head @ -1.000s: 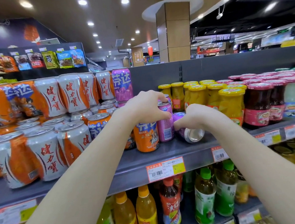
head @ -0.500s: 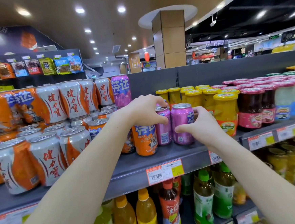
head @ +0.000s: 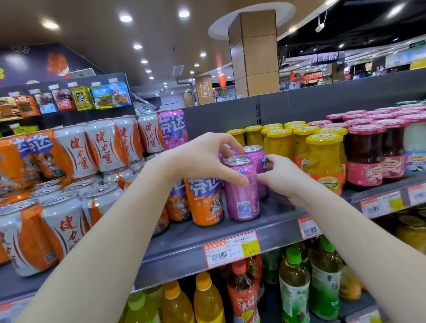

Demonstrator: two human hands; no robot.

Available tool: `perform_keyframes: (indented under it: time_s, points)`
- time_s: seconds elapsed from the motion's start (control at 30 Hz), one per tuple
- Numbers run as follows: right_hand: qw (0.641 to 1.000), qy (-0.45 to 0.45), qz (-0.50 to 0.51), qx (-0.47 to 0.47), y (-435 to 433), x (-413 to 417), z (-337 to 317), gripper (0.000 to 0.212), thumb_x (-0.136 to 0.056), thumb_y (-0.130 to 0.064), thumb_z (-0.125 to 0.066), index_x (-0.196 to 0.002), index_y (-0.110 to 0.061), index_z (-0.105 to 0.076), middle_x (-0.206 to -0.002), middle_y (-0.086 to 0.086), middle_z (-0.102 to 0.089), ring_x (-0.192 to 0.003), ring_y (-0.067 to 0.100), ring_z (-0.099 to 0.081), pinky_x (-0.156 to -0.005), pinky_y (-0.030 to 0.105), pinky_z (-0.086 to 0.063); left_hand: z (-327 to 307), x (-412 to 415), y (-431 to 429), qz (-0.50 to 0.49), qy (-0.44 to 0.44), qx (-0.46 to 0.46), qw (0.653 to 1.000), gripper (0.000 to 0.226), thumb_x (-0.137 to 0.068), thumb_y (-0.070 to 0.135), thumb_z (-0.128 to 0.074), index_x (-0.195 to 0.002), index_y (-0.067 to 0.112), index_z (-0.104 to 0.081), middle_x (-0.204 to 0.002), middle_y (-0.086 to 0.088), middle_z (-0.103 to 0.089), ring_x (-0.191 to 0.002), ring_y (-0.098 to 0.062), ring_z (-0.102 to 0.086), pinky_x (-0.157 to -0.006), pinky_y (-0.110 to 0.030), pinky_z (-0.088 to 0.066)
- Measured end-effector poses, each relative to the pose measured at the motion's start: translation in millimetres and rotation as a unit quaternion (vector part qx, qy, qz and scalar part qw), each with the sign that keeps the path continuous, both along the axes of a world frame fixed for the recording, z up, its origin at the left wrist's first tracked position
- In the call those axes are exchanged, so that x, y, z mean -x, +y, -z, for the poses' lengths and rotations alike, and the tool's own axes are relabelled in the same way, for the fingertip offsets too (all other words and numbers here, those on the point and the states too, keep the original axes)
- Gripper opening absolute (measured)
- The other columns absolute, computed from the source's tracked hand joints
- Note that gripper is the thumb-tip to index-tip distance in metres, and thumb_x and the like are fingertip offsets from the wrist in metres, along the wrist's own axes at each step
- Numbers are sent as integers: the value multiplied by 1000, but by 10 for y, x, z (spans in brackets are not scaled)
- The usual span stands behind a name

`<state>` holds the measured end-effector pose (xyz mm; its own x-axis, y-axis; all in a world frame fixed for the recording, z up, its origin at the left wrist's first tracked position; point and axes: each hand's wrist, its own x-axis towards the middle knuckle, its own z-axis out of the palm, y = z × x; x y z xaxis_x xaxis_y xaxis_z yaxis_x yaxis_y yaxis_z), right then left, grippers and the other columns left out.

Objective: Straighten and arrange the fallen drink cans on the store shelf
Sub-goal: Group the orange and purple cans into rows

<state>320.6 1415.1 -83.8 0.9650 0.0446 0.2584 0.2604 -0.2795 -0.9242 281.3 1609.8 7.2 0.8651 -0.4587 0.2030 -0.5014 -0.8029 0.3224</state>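
The front purple can stands upright on the shelf, pinched by the left hand; the right hand grips the rear purple can. Slide both flush beside the orange can (labels forward), releasing gently.

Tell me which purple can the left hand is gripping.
The front purple can, upright at the shelf edge beside the orange can. The left hand grips its top; the other purple can stands behind it.
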Motion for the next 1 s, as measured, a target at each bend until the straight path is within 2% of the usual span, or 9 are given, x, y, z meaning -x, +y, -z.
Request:
perform_keyframes:
  time_s: [0.17, 0.23, 0.33, 0.53, 0.63, 0.7, 0.77, 0.87, 1.0]
  points:
    - [992, 34, -123, -26, -15, -72, 2, 30, -93, -5, -70, -121, -15, -66, -115, 3, -75, -104, 15, -72, -85, 32, -61, -8, 108, 95, -13, -7, 64, 998, 73, -72, 60, -84, -135, 40, -53, -116, 16, -67, -97, 0, -69, -84, -24, -57]
    - [981, 65, -168, -67, -13, -107, -1, 18, -98, -4, -62, -112, -12, -70, -108, 6, -78, -104, 17, -73, -83, 30, -60, -44, 132, 182, -38, -33, 112, 992, 61, -79, 63, -76, -132, 38, -56, -113, 16, -70, -97, 1, -70, -78, -24, -57]
    - [968, 98, -211, -95, -2, -157, -4, 19, -101, -10, -58, -115, -9, -71, -107, 8, -78, -101, 19, -74, -80, 31, -56, -54, 90, 280, -94, -65, 132, 985, 40, -90, 57, -68, -124, 36, -62, -107, 17, -69, -95, 0, -68, -67, -21, -55]
    - [971, 110, -198, -70, 84, -313, -6, 19, -99, -14, -62, -107, -6, -76, -103, 8, -78, -91, 20, -72, -74, 31, -54, -24, -22, 278, -104, -66, 98, 988, 25, -95, 46, -67, -118, 36, -69, -105, 16, -72, -94, 2, -67, -76, -22, -54]
    - [988, 71, -106, -85, 110, -345, -164, 17, -93, -6, -67, -107, 2, -71, -95, 14, -76, -75, 20, -70, -58, 29, -57, -56, -58, 262, -111, -53, 95, 988, 25, -95, 44, -66, -118, 34, -69, -104, 15, -72, -95, -1, -68, -73, -22, -55]
    - [996, -10, -6, -86, 144, -405, -282, 23, -86, 0, -70, -109, -2, -66, -98, 15, -73, -77, 22, -71, -60, 31, -61, -76, -83, 257, -112, -49, 90, 988, 25, -96, 43, -66, -119, 33, -69, -105, 14, -73, -96, -3, -69, -70, -21, -56]
    - [996, -65, 61, -25, 193, -488, -368, 39, -79, -5, -77, -114, -11, -62, -106, 9, -70, -92, 23, -70, -71, 36, -61, -89, -102, 265, -111, -47, 92, 988, 24, -96, 41, -66, -119, 33, -68, -104, 15, -72, -94, -4, -69, -66, -21, -57]
    - [997, -13, 21, 71, 302, -571, -432, 68, -80, -13, -82, -140, -13, -50, -125, 7, -62, -107, 22, -65, -71, 30, -54, -94, -130, 304, -121, -54, 91, 987, 24, -96, 39, -65, -119, 33, -68, -103, 14, -73, -93, -3, -69, -72, -22, -57]
    - [996, 66, -45, 50, 359, -696, -475, 71, -80, -13, -84, -143, -8, -50, -122, 11, -69, -93, 20, -72, -54, 24, -55, -98, -166, 370, -140, -79, 88, 983, 24, -98, 36, -62, -120, 30, -68, -102, 13, -73, -87, -1, -68, -68, -18, -51]
